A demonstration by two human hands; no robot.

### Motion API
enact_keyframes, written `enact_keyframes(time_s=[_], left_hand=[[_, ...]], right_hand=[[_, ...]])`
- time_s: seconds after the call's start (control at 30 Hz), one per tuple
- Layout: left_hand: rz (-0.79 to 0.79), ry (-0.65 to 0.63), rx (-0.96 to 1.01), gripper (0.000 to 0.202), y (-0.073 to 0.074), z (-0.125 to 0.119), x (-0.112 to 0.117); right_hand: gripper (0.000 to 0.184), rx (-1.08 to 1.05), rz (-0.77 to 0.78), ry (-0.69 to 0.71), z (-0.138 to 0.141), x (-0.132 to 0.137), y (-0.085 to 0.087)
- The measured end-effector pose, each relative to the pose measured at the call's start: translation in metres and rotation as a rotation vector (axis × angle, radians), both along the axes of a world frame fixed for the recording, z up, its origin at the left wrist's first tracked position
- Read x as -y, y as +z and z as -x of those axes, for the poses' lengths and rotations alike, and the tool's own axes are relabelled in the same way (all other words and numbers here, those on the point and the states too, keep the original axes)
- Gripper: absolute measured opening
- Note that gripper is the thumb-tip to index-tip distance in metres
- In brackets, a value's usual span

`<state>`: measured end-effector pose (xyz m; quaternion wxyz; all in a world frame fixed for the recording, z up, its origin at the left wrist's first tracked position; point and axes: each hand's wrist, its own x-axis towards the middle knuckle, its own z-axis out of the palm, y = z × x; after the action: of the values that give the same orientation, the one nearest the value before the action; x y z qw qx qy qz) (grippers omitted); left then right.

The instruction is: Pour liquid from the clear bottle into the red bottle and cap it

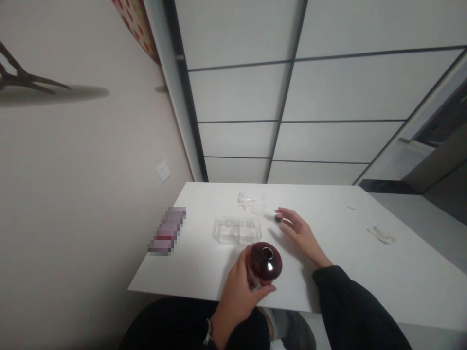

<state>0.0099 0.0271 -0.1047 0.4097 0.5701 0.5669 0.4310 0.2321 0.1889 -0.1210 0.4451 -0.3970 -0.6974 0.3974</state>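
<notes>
A dark red, glossy round bottle point(265, 267) with an open neck at its top is gripped by my left hand point(239, 284), near the table's front edge. The fingers wrap its left side and the thumb lies along its lower front. Farther back on the right, my right hand point(297, 232) has a small black cap point(278, 218) between its fingertips, just over or on the table; the exact contact is hard to make out. Left of that hand sits a clear plastic tray point(238, 232) with moulded hollows.
The white table point(197, 267) bears crumpled clear plastic point(250, 198) behind the tray. A blurred-out pinkish item point(168, 231) lies at the left edge. Thin whitish strips point(381, 236) lie at the right. A wall with a socket point(163, 171) borders the left; panelled doors point(241, 97) stand behind.
</notes>
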Motion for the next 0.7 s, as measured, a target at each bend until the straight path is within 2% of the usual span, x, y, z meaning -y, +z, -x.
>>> enact_keyframes(time_s=[0.07,0.13,0.2,0.33,0.43,0.5,0.57,0.63,0.7], left_hand=[[-0.007,0.009,0.010,0.097,-0.001,0.000,0.000],[-0.013,0.021,0.011,0.096,-0.002,0.000,-0.001],[-0.012,0.025,0.006,0.095,-0.002,0.000,-0.002],[-0.009,0.018,-0.008,0.096,-0.002,0.000,-0.002],[-0.018,0.019,-0.023,0.096,-0.001,0.000,-0.002],[-0.027,0.020,-0.026,0.094,0.000,0.000,-0.001],[-0.037,0.010,-0.016,0.093,0.001,0.000,-0.001],[-0.049,-0.007,-0.004,0.093,0.002,0.000,-0.001],[-0.061,-0.015,0.003,0.093,0.003,-0.001,-0.002]], right_hand=[[0.050,0.211,-0.102,-0.151,-0.013,-0.010,-0.004],[0.052,0.324,-0.145,-0.182,-0.019,-0.018,-0.007],[0.050,0.351,-0.144,-0.167,-0.018,-0.022,-0.007],[0.035,0.353,-0.126,-0.166,-0.010,-0.026,-0.004],[0.035,0.296,-0.092,-0.195,-0.007,-0.019,0.002],[0.038,0.231,-0.077,-0.209,-0.004,-0.005,0.013],[0.036,0.128,-0.074,-0.181,0.002,0.018,0.031],[0.030,-0.122,-0.025,-0.074,0.012,0.047,0.054],[0.023,-0.264,-0.022,0.028,0.025,0.074,0.073]])
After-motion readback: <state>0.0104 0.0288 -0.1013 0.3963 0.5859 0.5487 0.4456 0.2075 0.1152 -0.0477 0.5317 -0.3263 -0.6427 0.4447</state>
